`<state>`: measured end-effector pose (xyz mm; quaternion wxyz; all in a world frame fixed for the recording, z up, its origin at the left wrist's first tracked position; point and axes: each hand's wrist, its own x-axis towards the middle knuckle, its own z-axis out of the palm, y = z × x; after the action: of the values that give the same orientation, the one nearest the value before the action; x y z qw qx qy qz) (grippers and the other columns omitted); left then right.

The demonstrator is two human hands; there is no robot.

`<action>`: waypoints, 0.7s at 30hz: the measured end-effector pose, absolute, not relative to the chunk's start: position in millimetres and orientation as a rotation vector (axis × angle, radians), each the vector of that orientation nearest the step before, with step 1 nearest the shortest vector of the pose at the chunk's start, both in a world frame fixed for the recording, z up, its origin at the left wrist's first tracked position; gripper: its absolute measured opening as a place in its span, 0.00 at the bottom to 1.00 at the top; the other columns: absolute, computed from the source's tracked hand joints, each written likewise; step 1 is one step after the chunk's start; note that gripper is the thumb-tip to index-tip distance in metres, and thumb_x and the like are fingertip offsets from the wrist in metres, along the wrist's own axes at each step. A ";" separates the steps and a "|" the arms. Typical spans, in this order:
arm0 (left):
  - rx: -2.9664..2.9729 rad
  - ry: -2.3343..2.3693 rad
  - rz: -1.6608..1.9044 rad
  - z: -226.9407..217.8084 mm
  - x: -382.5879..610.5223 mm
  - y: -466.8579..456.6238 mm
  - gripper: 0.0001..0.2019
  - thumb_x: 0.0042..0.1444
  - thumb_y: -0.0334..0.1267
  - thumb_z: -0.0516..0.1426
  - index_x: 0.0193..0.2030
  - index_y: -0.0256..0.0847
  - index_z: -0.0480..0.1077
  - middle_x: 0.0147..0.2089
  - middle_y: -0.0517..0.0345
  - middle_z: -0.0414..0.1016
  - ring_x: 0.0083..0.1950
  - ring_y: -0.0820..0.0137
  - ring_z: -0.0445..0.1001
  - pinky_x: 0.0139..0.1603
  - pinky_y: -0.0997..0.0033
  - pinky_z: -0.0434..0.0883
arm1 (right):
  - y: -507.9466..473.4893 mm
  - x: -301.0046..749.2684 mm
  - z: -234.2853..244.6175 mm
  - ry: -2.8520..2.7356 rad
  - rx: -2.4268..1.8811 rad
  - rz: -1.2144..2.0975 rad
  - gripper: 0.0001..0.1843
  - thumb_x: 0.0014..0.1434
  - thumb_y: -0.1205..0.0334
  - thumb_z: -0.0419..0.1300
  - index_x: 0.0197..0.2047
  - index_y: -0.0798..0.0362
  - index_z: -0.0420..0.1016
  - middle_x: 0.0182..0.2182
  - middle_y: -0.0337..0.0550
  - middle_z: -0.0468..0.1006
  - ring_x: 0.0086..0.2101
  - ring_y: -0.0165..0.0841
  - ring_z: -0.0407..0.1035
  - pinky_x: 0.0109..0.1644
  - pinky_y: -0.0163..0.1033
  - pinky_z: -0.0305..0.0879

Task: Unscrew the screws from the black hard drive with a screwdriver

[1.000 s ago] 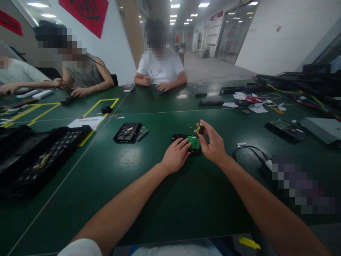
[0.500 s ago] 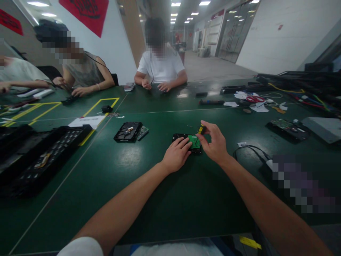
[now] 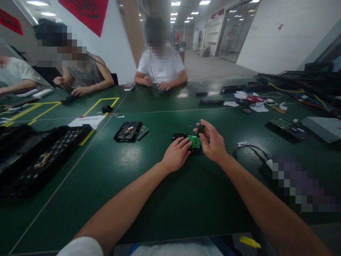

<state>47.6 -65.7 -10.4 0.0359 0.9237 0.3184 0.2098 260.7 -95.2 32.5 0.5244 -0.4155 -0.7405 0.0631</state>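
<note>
A hard drive point(image 3: 195, 141) with a green circuit board lies flat on the table in front of me. My left hand point(image 3: 177, 153) holds it down, fingers stretched over its left part and the thumb along the near edge. In my right hand point(image 3: 213, 142) is a small screwdriver point(image 3: 201, 128) with a dark and yellow handle, gripped near the top between thumb and fingers. Its thin shaft points down at the board; whether the tip sits in a screw is too small to tell. A few tiny screws point(image 3: 189, 126) lie just beyond the drive.
Left of the drive lie another opened drive point(image 3: 128, 131) and a loose circuit board point(image 3: 143, 133). Black trays point(image 3: 53, 160) fill the left side. At right are a further drive point(image 3: 286, 129), a grey metal box point(image 3: 323, 128) and a black cable point(image 3: 250, 146). Co-workers sit across the table.
The fingers of my right hand have shifted around the screwdriver handle, and the handle has turned. My left hand and the hard drive have stayed in place.
</note>
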 end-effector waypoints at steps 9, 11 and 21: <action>2.834 0.974 0.642 -10.5 47.0 -64.8 0.24 0.73 0.45 0.51 0.72 0.41 0.66 0.75 0.49 0.65 0.76 0.52 0.59 0.76 0.46 0.62 | -93.6 263.1 37.3 -1.714 -1.063 -0.160 0.28 0.69 0.56 0.64 0.69 0.40 0.65 0.53 0.49 0.76 0.45 0.43 0.76 0.51 0.56 0.81; 2.831 0.977 0.643 -10.8 47.0 -64.8 0.24 0.73 0.45 0.51 0.72 0.41 0.66 0.75 0.49 0.65 0.77 0.52 0.59 0.76 0.46 0.62 | -93.8 262.3 35.7 -1.716 -1.047 -0.094 0.28 0.71 0.58 0.61 0.71 0.40 0.63 0.56 0.49 0.75 0.46 0.42 0.77 0.53 0.55 0.80; 2.836 0.977 0.649 -11.8 47.8 -64.6 0.24 0.73 0.45 0.52 0.71 0.42 0.66 0.75 0.50 0.65 0.77 0.53 0.59 0.76 0.47 0.62 | -94.3 263.0 38.1 -1.736 -1.072 -0.175 0.29 0.69 0.55 0.64 0.70 0.40 0.64 0.51 0.48 0.76 0.43 0.42 0.76 0.50 0.55 0.80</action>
<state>47.8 -64.6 -11.8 0.0363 0.9234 0.3182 0.2115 263.0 -94.3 38.1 0.5200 -0.4471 -0.7242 -0.0729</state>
